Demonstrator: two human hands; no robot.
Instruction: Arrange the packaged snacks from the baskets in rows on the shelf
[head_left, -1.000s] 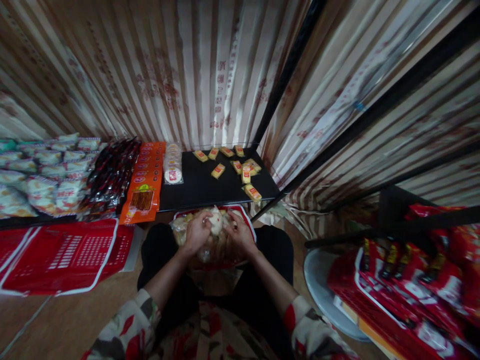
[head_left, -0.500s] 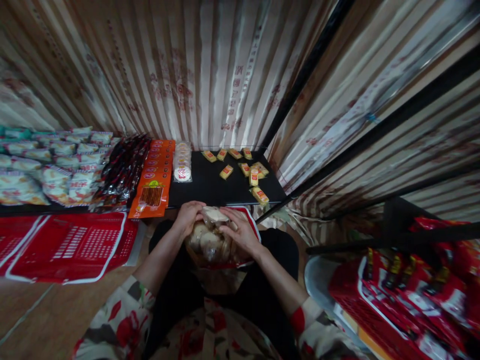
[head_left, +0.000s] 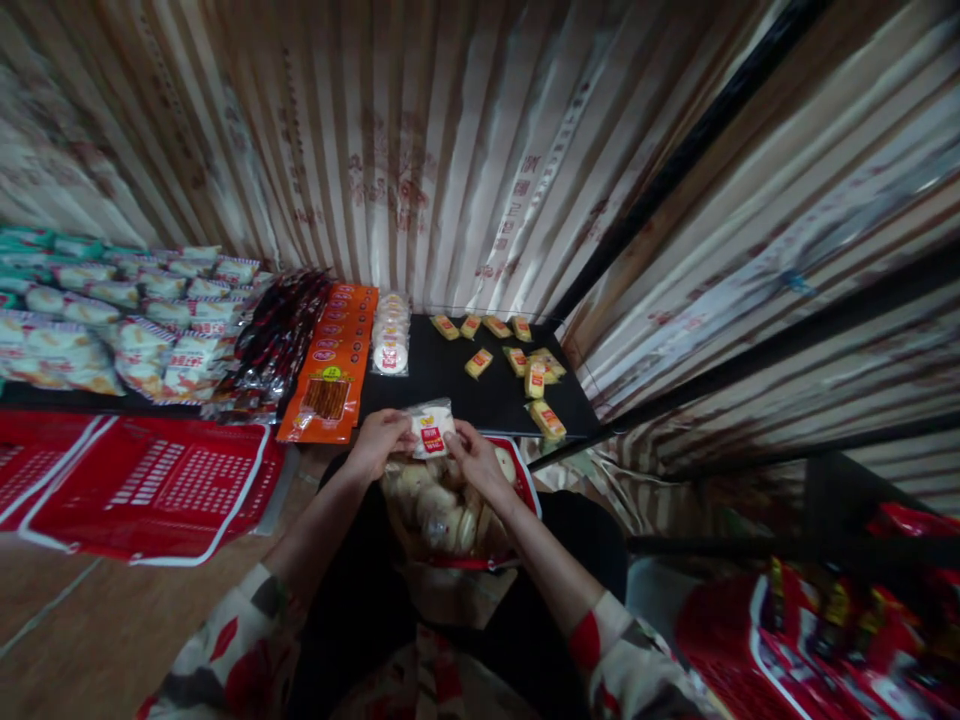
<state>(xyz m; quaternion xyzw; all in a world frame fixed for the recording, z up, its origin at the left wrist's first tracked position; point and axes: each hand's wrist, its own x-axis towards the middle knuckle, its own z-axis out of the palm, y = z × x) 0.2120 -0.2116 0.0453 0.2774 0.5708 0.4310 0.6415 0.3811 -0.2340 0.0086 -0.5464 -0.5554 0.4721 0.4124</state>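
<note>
Between my two hands is a small clear-wrapped white snack packet (head_left: pixel 430 432) with a red label facing up. My left hand (head_left: pixel 381 440) pinches its left edge, and my right hand (head_left: pixel 480 462) grips its right side. Just below them, a red basket (head_left: pixel 531 500) rests on my lap, filled with round pale wrapped snacks (head_left: pixel 442 510). Beyond my hands, a row of similar white round packets (head_left: pixel 391 335) lies on the black shelf (head_left: pixel 442 385), beside an orange snack bag (head_left: pixel 330 365).
Several small yellow packets (head_left: pixel 535 378) lie on the shelf's right end. Dark wrapped snacks (head_left: pixel 281 335) and white snack bags (head_left: pixel 150 355) fill its left. A red basket (head_left: pixel 172 490) stands at left, red packages (head_left: pixel 832 640) at right. Black bars (head_left: pixel 720 400) cross the right side.
The packet has been turned so its red label now faces up, lifted slightly above the basket, with both hands on its edges. The camera view has shifted left.
</note>
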